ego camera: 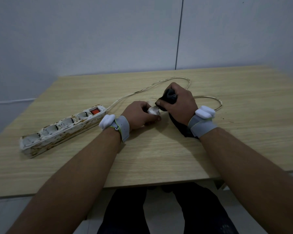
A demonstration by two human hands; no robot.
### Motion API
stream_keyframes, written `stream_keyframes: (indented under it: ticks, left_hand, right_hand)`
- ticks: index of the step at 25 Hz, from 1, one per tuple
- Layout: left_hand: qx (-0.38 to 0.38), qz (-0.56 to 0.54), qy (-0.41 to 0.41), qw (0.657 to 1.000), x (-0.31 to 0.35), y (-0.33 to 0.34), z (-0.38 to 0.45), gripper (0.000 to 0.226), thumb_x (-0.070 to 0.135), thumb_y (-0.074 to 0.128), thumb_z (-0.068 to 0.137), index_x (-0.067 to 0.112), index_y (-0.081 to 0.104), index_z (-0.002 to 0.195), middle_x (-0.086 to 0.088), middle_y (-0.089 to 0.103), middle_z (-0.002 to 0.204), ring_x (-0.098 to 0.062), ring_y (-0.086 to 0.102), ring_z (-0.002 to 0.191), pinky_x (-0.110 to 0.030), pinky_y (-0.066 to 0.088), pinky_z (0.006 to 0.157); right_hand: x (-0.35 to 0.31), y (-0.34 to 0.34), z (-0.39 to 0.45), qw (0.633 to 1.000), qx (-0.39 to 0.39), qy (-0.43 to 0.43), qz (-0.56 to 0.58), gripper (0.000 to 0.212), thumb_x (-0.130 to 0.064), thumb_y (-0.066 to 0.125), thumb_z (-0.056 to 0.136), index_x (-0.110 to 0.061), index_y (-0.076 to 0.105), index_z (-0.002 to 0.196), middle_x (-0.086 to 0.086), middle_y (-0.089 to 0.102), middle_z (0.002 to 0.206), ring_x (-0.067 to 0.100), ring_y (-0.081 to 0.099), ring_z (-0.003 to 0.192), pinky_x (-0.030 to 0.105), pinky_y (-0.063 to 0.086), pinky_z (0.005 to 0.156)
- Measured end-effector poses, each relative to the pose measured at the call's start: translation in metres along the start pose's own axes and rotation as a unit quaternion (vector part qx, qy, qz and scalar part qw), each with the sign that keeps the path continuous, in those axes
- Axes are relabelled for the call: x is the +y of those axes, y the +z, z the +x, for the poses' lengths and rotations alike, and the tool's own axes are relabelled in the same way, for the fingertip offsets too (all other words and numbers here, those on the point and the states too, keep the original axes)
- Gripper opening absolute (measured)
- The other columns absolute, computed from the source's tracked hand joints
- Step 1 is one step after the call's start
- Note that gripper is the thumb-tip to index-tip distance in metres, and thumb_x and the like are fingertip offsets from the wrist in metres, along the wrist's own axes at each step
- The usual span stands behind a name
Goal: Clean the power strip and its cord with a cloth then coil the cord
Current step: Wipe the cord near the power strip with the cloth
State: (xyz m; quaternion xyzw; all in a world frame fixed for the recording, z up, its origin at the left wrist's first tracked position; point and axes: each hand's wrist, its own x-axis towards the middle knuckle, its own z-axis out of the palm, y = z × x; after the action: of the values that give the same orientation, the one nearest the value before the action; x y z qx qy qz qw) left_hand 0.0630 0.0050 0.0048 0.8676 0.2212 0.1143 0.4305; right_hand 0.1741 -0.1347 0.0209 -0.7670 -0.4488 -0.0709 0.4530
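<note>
— What does the head camera give you?

— I see a long, white, rust-stained plastic power strip (62, 129) lying on the pale wooden table (159, 157). To its right, my left hand (139, 115) curls around the white plug (154, 111). Just right of the strip's red switch end, my right hand (178, 100) clutches a bunched dark cloth (171, 97) against that plug.

— And the cord?

— The thin cream cord (159, 83) runs from the strip's switch end and loops behind both hands.
</note>
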Motion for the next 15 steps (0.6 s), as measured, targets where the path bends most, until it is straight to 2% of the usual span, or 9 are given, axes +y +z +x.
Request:
stream_keyframes:
  ticks: [2,5,9,11,15]
  left_hand:
    - [0.003,0.000,0.003,1.000,0.000,0.000,0.000,0.024,0.030,0.085,0.068,0.018,0.068,0.079,-0.004,0.073,0.071,-0.024,0.071,0.068,-0.040,0.059,0.070]
    - [0.000,-0.003,0.004,1.000,0.001,0.000,0.000,0.021,0.029,0.085,0.068,0.022,0.067,0.076,-0.001,0.072,0.069,-0.020,0.070,0.066,-0.039,0.059,0.070]
    - [0.011,-0.010,-0.005,1.000,0.000,0.000,-0.001,0.025,0.034,0.085,0.066,0.020,0.069,0.079,-0.002,0.073,0.070,-0.019,0.070,0.065,-0.037,0.058,0.071]
    - [0.008,-0.010,-0.007,1.000,0.001,0.001,-0.002,0.026,0.035,0.085,0.066,0.020,0.069,0.079,0.000,0.073,0.070,-0.017,0.070,0.063,-0.035,0.058,0.072]
    - [0.004,-0.008,-0.004,1.000,0.001,0.000,-0.002,0.026,0.035,0.084,0.068,0.019,0.069,0.081,-0.002,0.073,0.072,-0.020,0.071,0.068,-0.040,0.059,0.076]
  right_hand:
    - [-0.004,0.006,-0.003,1.000,-0.018,-0.017,0.013,0.032,-0.034,0.078,0.073,-0.016,0.054,0.083,-0.004,0.059,0.073,0.010,0.052,0.066,0.011,0.035,0.053]
    - [-0.005,0.009,-0.002,0.999,-0.034,-0.018,-0.018,0.032,-0.032,0.078,0.074,-0.015,0.053,0.086,-0.002,0.059,0.075,0.015,0.052,0.070,0.016,0.030,0.055]
    - [0.002,0.004,0.001,0.998,-0.014,0.017,-0.058,0.031,-0.030,0.076,0.076,-0.021,0.047,0.083,-0.002,0.056,0.077,0.016,0.048,0.072,0.014,0.026,0.057]
    - [0.005,0.001,0.001,0.997,0.005,0.035,-0.061,0.030,-0.031,0.075,0.077,-0.021,0.047,0.083,-0.001,0.058,0.078,0.016,0.049,0.072,0.018,0.030,0.058]
    - [0.002,0.003,-0.003,1.000,0.019,0.020,-0.001,0.030,-0.034,0.076,0.074,-0.020,0.051,0.081,-0.006,0.057,0.071,0.011,0.051,0.064,0.006,0.033,0.051]
